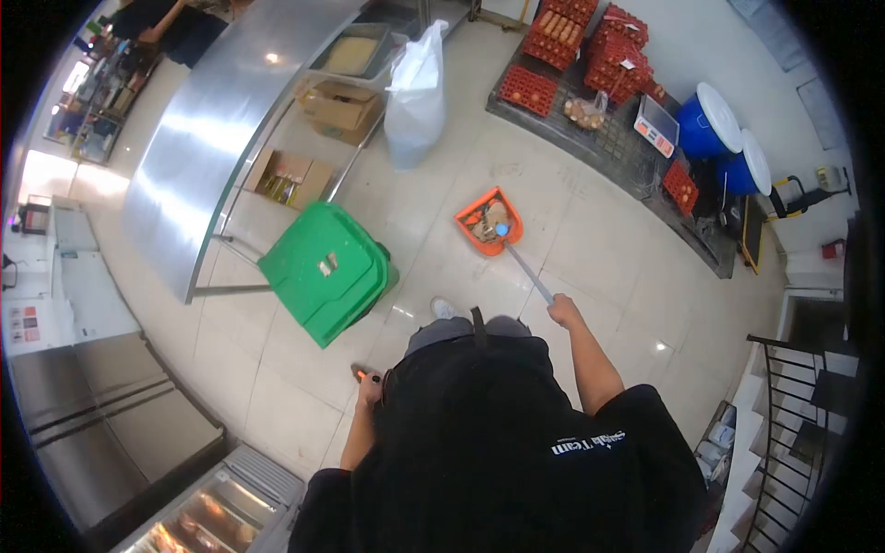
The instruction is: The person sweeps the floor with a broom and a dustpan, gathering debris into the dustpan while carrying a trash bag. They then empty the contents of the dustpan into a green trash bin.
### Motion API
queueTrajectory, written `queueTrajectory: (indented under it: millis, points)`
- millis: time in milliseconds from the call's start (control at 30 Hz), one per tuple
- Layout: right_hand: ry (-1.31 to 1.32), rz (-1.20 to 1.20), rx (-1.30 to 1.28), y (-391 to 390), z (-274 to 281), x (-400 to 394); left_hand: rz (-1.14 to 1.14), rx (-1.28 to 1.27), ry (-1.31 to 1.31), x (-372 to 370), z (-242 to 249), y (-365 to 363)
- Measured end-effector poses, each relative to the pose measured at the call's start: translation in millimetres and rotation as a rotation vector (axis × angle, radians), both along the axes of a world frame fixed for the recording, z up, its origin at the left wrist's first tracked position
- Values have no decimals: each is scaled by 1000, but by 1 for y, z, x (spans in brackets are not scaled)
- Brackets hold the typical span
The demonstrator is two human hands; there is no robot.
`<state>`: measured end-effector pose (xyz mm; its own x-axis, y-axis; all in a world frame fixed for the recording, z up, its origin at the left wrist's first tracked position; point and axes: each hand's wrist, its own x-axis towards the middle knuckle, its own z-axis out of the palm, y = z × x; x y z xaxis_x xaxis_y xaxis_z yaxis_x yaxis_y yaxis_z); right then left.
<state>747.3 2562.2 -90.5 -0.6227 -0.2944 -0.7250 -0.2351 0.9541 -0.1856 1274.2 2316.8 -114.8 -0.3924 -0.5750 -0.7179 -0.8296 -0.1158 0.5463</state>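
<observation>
My right hand is closed around the grey handle of an orange long-handled dustpan. Scraps of brownish debris and a small blue piece lie in its pan, out over the tiled floor ahead of me. Down by my left hip, my left hand is closed on a thin dark object with an orange part; its kind cannot be made out. The green lidded bin stands just ahead of that hand, with its lid down.
Left of the bin runs a steel table, with cardboard boxes underneath. A white sack stands by it. Red egg trays, a scale and blue buckets occupy a low dark platform. Another person is at far left.
</observation>
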Motion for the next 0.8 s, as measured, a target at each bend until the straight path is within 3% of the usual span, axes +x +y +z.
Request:
queueTrajectory:
  millis: [133,200,300,400,467,533,633,700,733,800]
  points:
    - [-67,103,55,-72,-3,-72,70,-64,-111,-70,31,-22]
    - [-109,102,128,-89,10,-97,166,-21,-1,-72,21,-1]
    - [-119,235,137,-140,-26,-143,352,-36,80,-88,-10,4]
    - [-270,258,287,-183,-39,-186,499,27,144,-122,-3,18]
    - [-245,307,190,-195,-56,-210,553,85,198,-141,6,13]
    - [-265,318,158,-221,-72,-231,762,184,113,-175,2,0]
    - [-369,268,245,-245,-98,-247,729,-14,128,-213,-14,6]
    - [-412,235,276,-258,-135,-267,583,-273,177,-244,-22,8]
    - [-487,271,270,-264,-169,-279,667,-388,17,-296,17,-2]
    - [-636,312,274,-262,-229,-301,684,-212,-14,-306,9,4]
